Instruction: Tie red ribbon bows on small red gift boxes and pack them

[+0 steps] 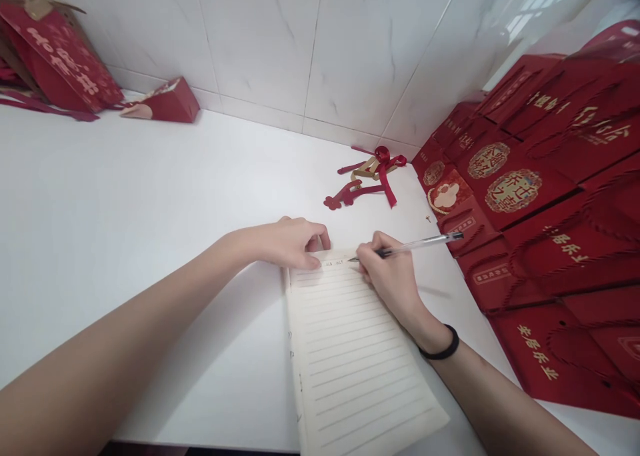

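A lined notebook (357, 363) lies open on the white table, with a little handwriting on its top line. My right hand (393, 273) grips a clear-barrelled pen (425, 243), its dark tip at the end of that writing. The side of this hand rests on the page's right edge, and a black band circles the wrist. At the notebook's top left corner is my left hand (295, 241), fingers loosely curled and apart, the thumb touching the page. Nothing shows between its fingers.
Red gift bags (540, 203) with gold lettering and rope handles cover the right side. Red and gold ribbons (373, 173) lie near the tiled wall (260, 43). A small red box (173, 103) and a larger red bag (60, 56) stand at the back left.
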The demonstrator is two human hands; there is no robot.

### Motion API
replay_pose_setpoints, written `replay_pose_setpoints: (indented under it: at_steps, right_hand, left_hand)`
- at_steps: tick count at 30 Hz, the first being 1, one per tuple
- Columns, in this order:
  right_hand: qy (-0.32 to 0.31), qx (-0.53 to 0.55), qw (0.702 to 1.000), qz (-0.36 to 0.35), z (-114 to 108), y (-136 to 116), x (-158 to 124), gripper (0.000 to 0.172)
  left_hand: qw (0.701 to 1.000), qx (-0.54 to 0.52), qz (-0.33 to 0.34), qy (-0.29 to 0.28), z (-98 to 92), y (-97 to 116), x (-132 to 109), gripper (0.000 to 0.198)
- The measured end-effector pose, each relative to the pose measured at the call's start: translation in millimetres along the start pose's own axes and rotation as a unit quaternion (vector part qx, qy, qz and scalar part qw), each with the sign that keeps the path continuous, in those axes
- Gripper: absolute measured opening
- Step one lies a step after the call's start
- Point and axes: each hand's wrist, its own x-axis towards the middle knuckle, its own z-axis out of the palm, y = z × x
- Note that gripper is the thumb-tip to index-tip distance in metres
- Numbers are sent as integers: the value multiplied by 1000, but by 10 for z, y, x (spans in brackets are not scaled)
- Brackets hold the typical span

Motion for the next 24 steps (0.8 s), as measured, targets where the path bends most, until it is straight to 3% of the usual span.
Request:
replay_pose_setpoints:
  at_steps: [3,9,11,12,15,17,21,24]
  right_hand:
    - [49,69,996,18,-53,-1,74,32]
    - [67,63,995,-47,-141,104,319,39]
    - [61,62,996,-33,-144,149,387,44]
    - [51,62,996,-26,-145,170,411,46]
    - [15,60,998,-10,-158,232,447,48]
    - [-14,53,998,2,-169,271,454,48]
    - [-67,22,998,1,-180,321,448,45]
    - [-83,-12,997,0,-189,318,429,42]
  left_hand:
    - [1000,5,18,11,-6,22,-5,32]
    - [998,-43,38,25,54,-1,-23,34]
    - [989,-124,30,71,82,-93,-19,31]
    - [978,-167,23,125,88,-156,-15,25]
    - [906,-225,-54,354,46,-397,-4,12]
    - [851,-221,-123,460,-37,-595,-3,12]
    - [762,-189,-225,577,-291,-1049,-110,22]
    - [724,-144,-281,614,-500,-1403,-349,25]
